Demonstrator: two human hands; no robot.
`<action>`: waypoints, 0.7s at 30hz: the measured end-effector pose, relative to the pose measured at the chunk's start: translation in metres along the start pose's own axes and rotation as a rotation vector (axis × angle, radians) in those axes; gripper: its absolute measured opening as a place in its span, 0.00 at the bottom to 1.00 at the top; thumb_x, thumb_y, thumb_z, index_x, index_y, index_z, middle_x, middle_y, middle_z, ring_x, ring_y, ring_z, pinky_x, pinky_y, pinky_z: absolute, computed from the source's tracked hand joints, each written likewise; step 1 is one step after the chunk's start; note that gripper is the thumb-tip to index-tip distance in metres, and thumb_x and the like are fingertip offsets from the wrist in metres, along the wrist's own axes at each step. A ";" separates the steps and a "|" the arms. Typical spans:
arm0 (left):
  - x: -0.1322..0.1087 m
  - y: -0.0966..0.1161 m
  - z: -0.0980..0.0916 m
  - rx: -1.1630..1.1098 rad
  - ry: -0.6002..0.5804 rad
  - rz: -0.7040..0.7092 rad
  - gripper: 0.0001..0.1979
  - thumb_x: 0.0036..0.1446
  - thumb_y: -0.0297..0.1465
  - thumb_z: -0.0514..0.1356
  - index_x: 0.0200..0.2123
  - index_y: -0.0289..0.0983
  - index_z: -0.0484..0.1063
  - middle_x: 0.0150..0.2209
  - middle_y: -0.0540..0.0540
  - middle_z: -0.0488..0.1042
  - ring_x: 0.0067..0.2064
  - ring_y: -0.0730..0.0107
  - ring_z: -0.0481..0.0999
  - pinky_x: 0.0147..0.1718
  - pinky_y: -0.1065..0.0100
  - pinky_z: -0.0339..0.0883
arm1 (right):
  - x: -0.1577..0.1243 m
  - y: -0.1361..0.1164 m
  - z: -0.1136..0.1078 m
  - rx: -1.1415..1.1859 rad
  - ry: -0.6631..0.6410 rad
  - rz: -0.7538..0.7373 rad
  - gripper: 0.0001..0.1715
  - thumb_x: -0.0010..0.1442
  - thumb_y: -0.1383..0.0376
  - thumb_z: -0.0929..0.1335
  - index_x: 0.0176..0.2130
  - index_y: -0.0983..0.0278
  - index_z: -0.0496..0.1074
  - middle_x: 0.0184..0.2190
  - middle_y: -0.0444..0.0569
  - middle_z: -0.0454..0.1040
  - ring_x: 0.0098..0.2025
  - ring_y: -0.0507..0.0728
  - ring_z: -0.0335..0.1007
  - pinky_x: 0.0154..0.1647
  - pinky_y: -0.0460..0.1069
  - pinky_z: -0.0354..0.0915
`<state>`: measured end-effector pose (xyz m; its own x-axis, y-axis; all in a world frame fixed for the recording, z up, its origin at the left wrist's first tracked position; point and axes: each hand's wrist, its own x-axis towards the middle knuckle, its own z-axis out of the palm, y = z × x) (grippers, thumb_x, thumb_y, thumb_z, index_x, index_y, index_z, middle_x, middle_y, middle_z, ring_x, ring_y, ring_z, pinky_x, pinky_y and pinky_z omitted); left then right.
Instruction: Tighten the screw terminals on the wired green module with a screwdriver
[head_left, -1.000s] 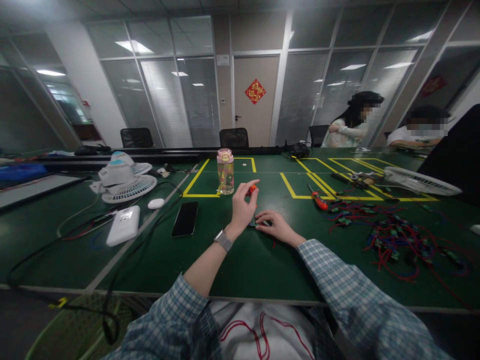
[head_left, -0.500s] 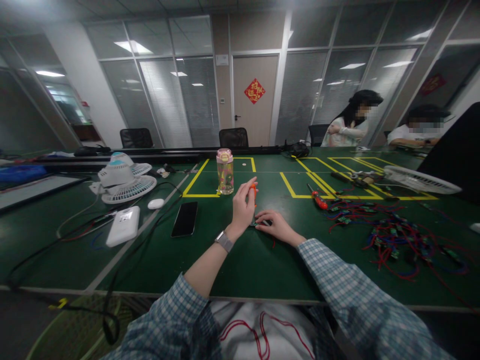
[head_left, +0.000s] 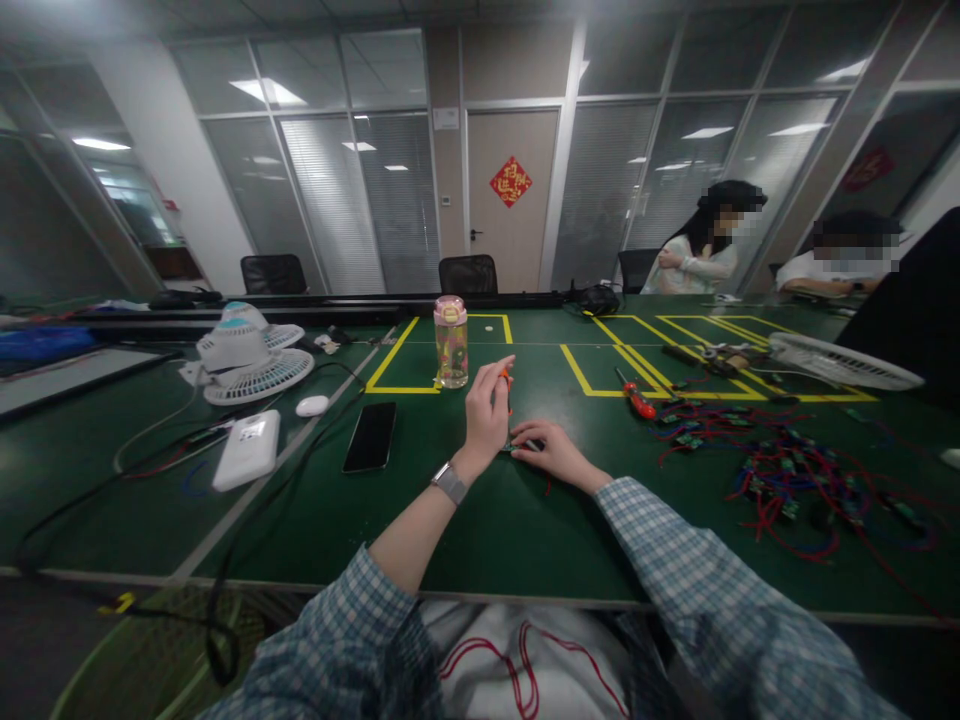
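Note:
My left hand (head_left: 487, 408) is raised at the middle of the table, its fingers closed around a slim orange-handled tool (head_left: 508, 377). Most of that tool is hidden behind the fingers, so its exact kind does not show. Close beside it on the right, my right hand (head_left: 553, 452) rests low on the table and pinches a small green circuit board (head_left: 509, 447). The board is largely covered by the fingertips. A short red wire (head_left: 547, 488) sticks out under my right hand. The tool stands roughly upright over the board; whether they touch cannot be made out.
A tangle of wired circuit boards (head_left: 795, 480) and a red screwdriver (head_left: 639, 400) lie to the right. A bottle (head_left: 451, 345) stands ahead; a phone (head_left: 370, 437), a white power bank (head_left: 247, 452) and a fan (head_left: 255, 365) are left. Two people sit across the table.
Both hands stay in nearly the same place. The orange handle shows slightly differently between my left fingers.

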<state>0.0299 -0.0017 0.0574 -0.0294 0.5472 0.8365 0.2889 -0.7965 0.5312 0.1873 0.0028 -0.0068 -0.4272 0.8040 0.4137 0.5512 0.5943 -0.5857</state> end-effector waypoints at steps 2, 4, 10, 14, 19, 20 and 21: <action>-0.001 -0.002 0.001 -0.010 0.000 -0.034 0.16 0.68 0.29 0.48 0.56 0.41 0.67 0.48 0.43 0.73 0.42 0.70 0.76 0.44 0.65 0.70 | 0.000 -0.001 0.000 0.001 0.001 0.003 0.07 0.53 0.64 0.74 0.36 0.61 0.81 0.44 0.51 0.79 0.47 0.60 0.73 0.54 0.58 0.64; -0.001 -0.003 0.002 0.007 0.002 -0.052 0.16 0.67 0.29 0.50 0.56 0.41 0.66 0.46 0.43 0.74 0.40 0.70 0.76 0.42 0.65 0.70 | 0.000 -0.001 -0.001 0.000 -0.001 0.007 0.07 0.53 0.64 0.74 0.36 0.61 0.81 0.44 0.51 0.79 0.47 0.60 0.73 0.54 0.58 0.64; 0.001 0.002 0.000 0.118 0.049 -0.002 0.10 0.62 0.29 0.58 0.46 0.40 0.73 0.39 0.46 0.72 0.39 0.68 0.71 0.42 0.66 0.67 | 0.000 0.000 -0.001 -0.009 -0.005 0.007 0.07 0.53 0.64 0.74 0.35 0.60 0.81 0.44 0.50 0.79 0.47 0.61 0.73 0.54 0.58 0.64; 0.002 0.005 -0.003 0.120 0.058 -0.032 0.08 0.63 0.31 0.58 0.43 0.40 0.74 0.37 0.47 0.70 0.39 0.68 0.70 0.42 0.66 0.67 | 0.000 0.003 0.001 0.005 -0.004 -0.005 0.07 0.53 0.64 0.74 0.35 0.60 0.81 0.44 0.50 0.79 0.47 0.61 0.74 0.54 0.58 0.64; 0.001 0.003 -0.003 0.041 0.012 -0.045 0.16 0.68 0.29 0.47 0.53 0.39 0.70 0.47 0.43 0.73 0.47 0.67 0.73 0.49 0.64 0.66 | 0.000 0.004 0.001 0.020 0.001 -0.014 0.06 0.53 0.63 0.74 0.35 0.60 0.81 0.43 0.50 0.79 0.46 0.60 0.74 0.53 0.57 0.65; 0.001 0.002 -0.002 0.020 0.008 -0.051 0.16 0.68 0.28 0.47 0.54 0.39 0.69 0.48 0.43 0.73 0.46 0.67 0.74 0.48 0.63 0.67 | 0.000 0.003 0.001 0.019 0.004 -0.014 0.06 0.53 0.63 0.74 0.35 0.60 0.80 0.43 0.50 0.79 0.47 0.60 0.74 0.53 0.57 0.65; 0.000 0.001 -0.001 0.002 0.007 -0.060 0.16 0.68 0.28 0.47 0.54 0.39 0.69 0.48 0.43 0.74 0.45 0.68 0.75 0.48 0.64 0.67 | 0.000 0.003 0.001 0.017 0.005 -0.012 0.06 0.53 0.63 0.74 0.35 0.60 0.80 0.43 0.50 0.79 0.47 0.60 0.74 0.54 0.57 0.65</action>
<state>0.0288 -0.0027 0.0585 -0.0539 0.5921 0.8041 0.2882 -0.7618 0.5802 0.1881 0.0047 -0.0087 -0.4302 0.7968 0.4244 0.5336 0.6036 -0.5924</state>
